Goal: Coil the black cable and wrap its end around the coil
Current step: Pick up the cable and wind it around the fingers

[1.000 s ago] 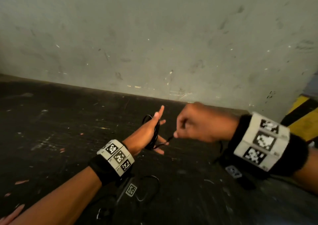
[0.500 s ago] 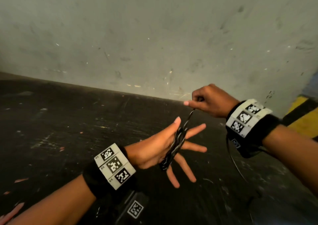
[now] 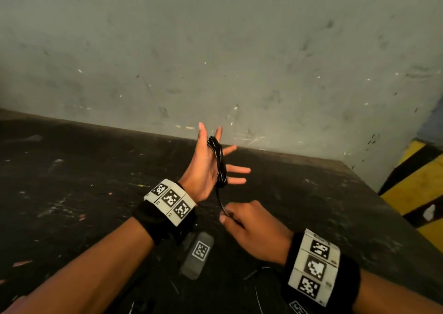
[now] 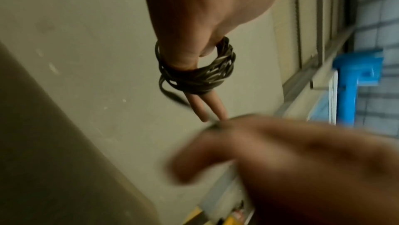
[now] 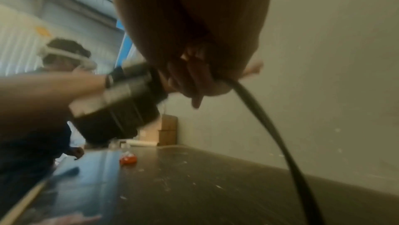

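Black cable (image 3: 219,162) end hidden in rt hand (image 3: 254,229).

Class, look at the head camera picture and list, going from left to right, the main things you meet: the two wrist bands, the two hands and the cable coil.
Left wrist band → left hand → black cable coil → right hand → right wrist band.

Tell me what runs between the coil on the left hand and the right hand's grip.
In the head view, a single strand of the black cable runs from the coil on the left hand down to the right hand, which pinches it.
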Demonstrator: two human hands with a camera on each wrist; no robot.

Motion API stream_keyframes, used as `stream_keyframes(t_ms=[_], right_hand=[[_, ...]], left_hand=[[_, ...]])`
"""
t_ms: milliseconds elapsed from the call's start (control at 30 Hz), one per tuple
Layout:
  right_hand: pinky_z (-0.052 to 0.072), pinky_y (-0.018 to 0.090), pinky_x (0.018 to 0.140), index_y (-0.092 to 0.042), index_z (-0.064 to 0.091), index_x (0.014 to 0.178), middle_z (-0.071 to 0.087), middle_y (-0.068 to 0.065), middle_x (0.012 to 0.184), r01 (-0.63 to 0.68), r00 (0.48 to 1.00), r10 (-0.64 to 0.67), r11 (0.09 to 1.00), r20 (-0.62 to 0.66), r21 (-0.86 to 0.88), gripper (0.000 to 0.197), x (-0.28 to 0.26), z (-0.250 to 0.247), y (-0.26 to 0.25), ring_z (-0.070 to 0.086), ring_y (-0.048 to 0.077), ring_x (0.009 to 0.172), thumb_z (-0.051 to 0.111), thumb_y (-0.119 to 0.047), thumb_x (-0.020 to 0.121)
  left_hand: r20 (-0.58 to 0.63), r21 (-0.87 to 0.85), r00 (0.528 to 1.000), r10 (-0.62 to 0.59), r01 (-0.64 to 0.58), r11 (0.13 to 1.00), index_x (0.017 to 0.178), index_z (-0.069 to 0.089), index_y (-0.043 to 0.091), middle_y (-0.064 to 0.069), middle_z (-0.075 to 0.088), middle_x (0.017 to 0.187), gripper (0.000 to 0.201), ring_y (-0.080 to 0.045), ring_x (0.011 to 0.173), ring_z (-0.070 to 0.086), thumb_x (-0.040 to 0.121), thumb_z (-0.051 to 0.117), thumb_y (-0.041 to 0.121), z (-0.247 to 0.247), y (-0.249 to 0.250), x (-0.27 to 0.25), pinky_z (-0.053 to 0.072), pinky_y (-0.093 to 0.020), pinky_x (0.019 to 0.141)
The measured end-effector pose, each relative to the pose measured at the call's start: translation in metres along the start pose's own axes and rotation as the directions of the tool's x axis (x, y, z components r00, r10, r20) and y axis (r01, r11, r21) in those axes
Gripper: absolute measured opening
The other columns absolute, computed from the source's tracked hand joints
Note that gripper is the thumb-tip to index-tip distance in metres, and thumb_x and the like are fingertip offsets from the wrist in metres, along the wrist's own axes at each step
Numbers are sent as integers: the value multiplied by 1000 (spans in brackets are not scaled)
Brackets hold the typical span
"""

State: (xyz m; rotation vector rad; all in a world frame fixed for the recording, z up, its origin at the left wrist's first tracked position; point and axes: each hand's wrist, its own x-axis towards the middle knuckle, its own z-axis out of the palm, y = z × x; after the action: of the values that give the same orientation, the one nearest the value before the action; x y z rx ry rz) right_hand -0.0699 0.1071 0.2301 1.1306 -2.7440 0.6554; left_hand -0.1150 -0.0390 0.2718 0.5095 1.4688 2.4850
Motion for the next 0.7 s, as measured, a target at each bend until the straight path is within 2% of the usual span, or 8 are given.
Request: stream_keyframes(t_ms=[100, 167, 267, 367, 467, 533, 600, 700], right_hand=[[47, 32, 60, -16, 59, 76, 49, -10, 62, 18, 998, -15, 999, 69, -44, 21, 1, -22, -19, 55, 8, 62, 50, -28, 92], [41, 22, 56, -17, 63, 76, 51, -10, 62, 6, 996, 5, 993, 91, -118, 18, 5, -46, -26, 55, 2, 65, 55, -26, 89], [45, 30, 56, -16, 65, 73, 59, -7, 65, 33, 990, 13, 947, 141, -318, 19, 15, -85, -28, 59, 11, 62, 64, -33, 82], [37, 28, 52, -21, 60, 68, 51, -10, 57, 114, 977, -20, 890, 213, -442, 25, 28, -120, -29, 51, 10, 57, 69, -42, 77], [34, 21, 49, -25, 59, 64, 50, -12, 49, 163, 975, -72, 875, 211, -456, 27, 39, -151, -29, 48, 2, 48, 70, -48, 73], [29, 13, 46, -26, 58, 61, 53, -15, 46, 192, 974, -112, 874, 199, -446, 28, 46, -165, -25, 51, -4, 52, 70, -49, 72], [29, 13, 45, -22, 61, 61, 48, -11, 42, 195, 977, -136, 882, 165, -429, 28, 53, -172, -18, 51, -7, 53, 70, -46, 74], [33, 11, 47, -11, 71, 69, 49, -12, 46, 176, 982, -138, 914, 130, -366, 29, 58, -173, 2, 51, -2, 50, 69, -39, 77]], left_hand=[[-67, 153, 998, -15, 25, 988, 146, 2, 48, -10, 21, 157, 67, -39, 100, 66, 83, 0, 72, -2, -11, -1, 58, -49, 75], [-50, 261, 997, -52, 63, 963, 144, 3, 49, -11, 23, 157, 71, -35, 95, 67, 79, 1, 76, -5, -21, -4, 58, -47, 74], [56, 388, 987, -148, 115, 914, 145, 0, 50, -14, 35, 151, 78, -28, 75, 68, 71, 6, 77, -8, -34, -14, 60, -38, 58], [142, 438, 952, -270, 184, 880, 145, 0, 49, -13, 40, 146, 78, -30, 70, 67, 72, 3, 76, -5, -39, -25, 58, -35, 48], [202, 458, 892, -405, 279, 844, 144, 4, 51, -11, 43, 145, 83, -30, 72, 67, 67, 5, 81, 0, -38, -34, 59, -36, 48], [274, 463, 841, -466, 309, 830, 142, 8, 55, -10, 41, 146, 94, -30, 76, 67, 56, 16, 93, 5, -35, -40, 59, -34, 48], [343, 459, 801, -491, 313, 831, 139, 13, 60, -9, 39, 148, 95, -32, 81, 66, 51, 24, 95, 10, -31, -46, 60, -33, 50], [401, 413, 797, -452, 283, 866, 139, 16, 59, -10, 40, 149, 88, -36, 86, 64, 57, 23, 91, 16, -26, -52, 60, -35, 51]])
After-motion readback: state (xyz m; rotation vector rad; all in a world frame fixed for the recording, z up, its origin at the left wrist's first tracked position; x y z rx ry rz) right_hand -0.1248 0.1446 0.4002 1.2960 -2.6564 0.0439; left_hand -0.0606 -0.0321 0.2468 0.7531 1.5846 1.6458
